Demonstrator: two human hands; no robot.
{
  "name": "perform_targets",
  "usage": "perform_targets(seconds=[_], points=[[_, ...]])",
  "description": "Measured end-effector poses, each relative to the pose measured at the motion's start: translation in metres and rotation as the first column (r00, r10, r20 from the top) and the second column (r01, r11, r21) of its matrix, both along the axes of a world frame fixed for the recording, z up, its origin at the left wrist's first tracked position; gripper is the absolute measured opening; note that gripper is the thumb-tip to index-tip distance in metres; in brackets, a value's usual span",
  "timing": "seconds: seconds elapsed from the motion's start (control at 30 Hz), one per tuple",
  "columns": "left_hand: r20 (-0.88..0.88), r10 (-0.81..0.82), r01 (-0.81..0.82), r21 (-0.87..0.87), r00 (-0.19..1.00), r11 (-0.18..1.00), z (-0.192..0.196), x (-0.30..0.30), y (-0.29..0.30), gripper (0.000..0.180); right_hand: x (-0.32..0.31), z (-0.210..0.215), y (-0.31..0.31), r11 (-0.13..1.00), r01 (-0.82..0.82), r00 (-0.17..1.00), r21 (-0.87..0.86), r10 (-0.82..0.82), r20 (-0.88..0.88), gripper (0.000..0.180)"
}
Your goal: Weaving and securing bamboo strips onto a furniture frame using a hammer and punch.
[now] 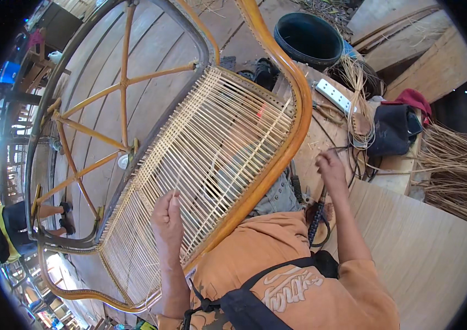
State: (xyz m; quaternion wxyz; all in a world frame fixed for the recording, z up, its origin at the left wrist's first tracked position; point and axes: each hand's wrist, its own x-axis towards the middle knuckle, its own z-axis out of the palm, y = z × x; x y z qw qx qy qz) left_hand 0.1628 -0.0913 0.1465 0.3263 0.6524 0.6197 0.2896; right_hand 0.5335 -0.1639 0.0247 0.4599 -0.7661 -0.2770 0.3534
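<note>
A rattan chair frame (299,113) with a glossy orange-brown rim lies across my lap, its panel strung with many pale cane strands (233,148). My left hand (168,212) is over the lower middle of this panel, thumb and fingertips pinched together on a thin cane strand (177,180) that stands up from them. Off to the right, my right hand (331,169) is raised above the wooden bench, clear of the frame. Its fingers are curled in; whatever they hold, if anything, does not show. Below it, by my hip, is a dark wrapped handle (316,220).
On the bench sit a white power strip (334,95), a bundle of cane strips (353,74) and a black pouch (392,130). Loose cane (456,165) lies at far right. A black bucket (308,39) stands behind. Someone's legs (46,212) show at far left.
</note>
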Motion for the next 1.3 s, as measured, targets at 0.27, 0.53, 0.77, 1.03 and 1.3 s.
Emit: perform_targets(seconds=[0.27, 0.53, 0.77, 1.03, 1.3], points=[[0.145, 0.218, -0.175, -0.265, 0.965, 0.948, -0.001, -0.038, 0.003, 0.020, -0.060, -0.025, 0.000, 0.895, -0.138, 0.824, -0.425, 0.342, 0.452, 0.037], [0.255, 0.118, 0.023, -0.488, 0.960, 0.872, -0.031, -0.026, -0.003, 0.028, -0.136, 0.012, 0.144, 0.924, -0.368, 0.925, 0.109, 0.350, 0.149, 0.033], [0.370, 0.121, 0.016, -0.348, 0.921, 0.937, -0.031, 0.000, -0.010, 0.032, -0.243, 0.108, 0.196, 0.618, -0.698, 0.646, 0.363, 0.762, -0.055, 0.031], [0.554, 0.178, -0.016, -0.284, 0.814, 0.959, -0.007, -0.018, -0.012, 0.026, -0.184, 0.150, 0.135, 0.599, -0.760, 0.547, 0.250, 0.799, -0.251, 0.030], [0.434, 0.145, -0.094, -0.137, 0.889, 0.986, -0.010, -0.025, -0.030, 0.029, -0.162, 0.164, 0.079, 0.579, -0.809, 0.473, 0.098, 0.741, -0.476, 0.030]])
